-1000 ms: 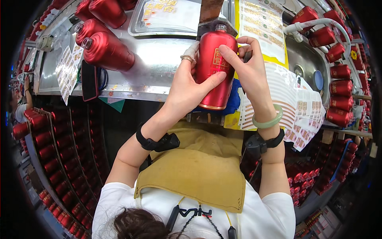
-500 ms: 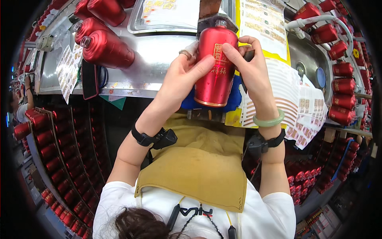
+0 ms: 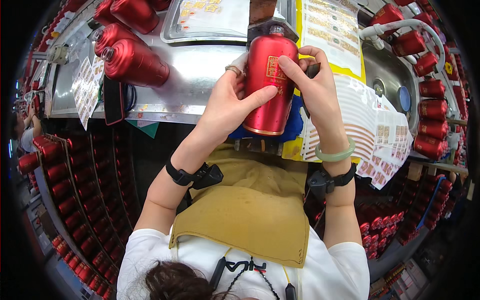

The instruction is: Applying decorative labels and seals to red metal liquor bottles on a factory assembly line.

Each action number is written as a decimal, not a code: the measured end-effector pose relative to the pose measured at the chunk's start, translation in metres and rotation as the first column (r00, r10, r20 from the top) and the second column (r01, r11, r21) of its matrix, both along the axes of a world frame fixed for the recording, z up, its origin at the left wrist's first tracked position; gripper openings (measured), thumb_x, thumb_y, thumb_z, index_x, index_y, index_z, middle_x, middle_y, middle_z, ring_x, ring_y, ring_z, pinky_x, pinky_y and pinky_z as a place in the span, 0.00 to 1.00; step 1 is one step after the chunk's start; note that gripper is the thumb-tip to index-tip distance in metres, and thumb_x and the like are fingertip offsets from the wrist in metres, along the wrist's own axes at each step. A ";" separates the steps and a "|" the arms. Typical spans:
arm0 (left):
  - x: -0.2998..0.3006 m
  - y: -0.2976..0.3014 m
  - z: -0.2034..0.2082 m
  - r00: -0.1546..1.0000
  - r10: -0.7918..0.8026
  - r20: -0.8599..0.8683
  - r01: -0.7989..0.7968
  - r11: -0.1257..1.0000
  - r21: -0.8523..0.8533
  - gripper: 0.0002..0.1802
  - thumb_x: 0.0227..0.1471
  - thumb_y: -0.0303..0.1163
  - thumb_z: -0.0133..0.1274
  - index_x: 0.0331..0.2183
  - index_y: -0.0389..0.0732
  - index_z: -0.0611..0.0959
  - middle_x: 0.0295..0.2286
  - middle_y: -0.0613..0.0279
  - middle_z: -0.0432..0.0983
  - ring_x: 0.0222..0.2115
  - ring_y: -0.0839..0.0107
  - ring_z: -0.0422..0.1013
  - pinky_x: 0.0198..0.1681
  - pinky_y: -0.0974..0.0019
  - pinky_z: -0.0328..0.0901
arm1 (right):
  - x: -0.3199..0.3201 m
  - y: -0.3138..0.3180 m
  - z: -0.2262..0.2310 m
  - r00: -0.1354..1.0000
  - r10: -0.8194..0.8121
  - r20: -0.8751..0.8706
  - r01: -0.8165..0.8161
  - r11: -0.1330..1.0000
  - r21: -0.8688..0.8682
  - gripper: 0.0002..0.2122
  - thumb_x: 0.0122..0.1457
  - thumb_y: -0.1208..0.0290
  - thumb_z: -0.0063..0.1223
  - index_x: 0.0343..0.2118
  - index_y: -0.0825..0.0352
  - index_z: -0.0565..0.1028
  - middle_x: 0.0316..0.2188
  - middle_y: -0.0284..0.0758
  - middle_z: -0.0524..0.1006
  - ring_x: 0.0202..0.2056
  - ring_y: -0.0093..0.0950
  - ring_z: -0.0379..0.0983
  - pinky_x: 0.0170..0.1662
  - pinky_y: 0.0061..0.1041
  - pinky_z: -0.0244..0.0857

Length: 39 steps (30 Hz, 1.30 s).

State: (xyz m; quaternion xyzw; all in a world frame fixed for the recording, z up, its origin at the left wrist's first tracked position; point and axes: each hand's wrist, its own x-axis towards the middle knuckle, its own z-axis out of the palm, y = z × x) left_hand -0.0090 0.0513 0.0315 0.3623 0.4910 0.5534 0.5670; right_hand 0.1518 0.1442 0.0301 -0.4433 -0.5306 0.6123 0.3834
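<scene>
A shiny red bottle [image 3: 265, 114] with a clear glass neck, gold lettering and a gold line round its base lies tilted in front of me, neck away. My left hand [image 3: 227, 102] holds its left side, the thumb pressed across the lower gold marks. On the other side my right hand [image 3: 320, 87] grips the bottle, thumb tip on the edge of the gold lettering [image 3: 274, 66]. A dark flat piece [image 3: 312, 71] is tucked in the right fingers; its kind I cannot make out. Beneath the bottle shows blue cloth [image 3: 295, 120].
Several red bottles [image 3: 135, 62] lie at the left by a metal tray [image 3: 172, 32] with decal sheets. A dark phone-like slab [image 3: 114, 100] sits at the bench edge. Right of me are striped decal sheets [image 3: 345, 112] and a sink [image 3: 390, 70] with a white pipe [image 3: 400, 23].
My left thumb has slid down the bottle, baring more of the upper gold lettering. The bottle has turned slightly, bringing more lettering into view. My right hand has barely shifted.
</scene>
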 end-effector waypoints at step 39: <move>-0.002 0.000 -0.004 0.996 0.021 0.081 -0.021 1.000 0.003 0.40 0.60 0.33 0.61 0.65 0.30 0.61 0.56 0.50 0.70 0.56 0.69 0.69 0.61 0.63 0.64 | 0.020 -0.074 0.025 0.951 -0.012 0.307 -0.078 0.957 0.279 0.08 0.57 0.77 0.63 0.40 0.69 0.80 0.32 0.34 0.78 0.28 0.22 0.71 0.32 0.22 0.64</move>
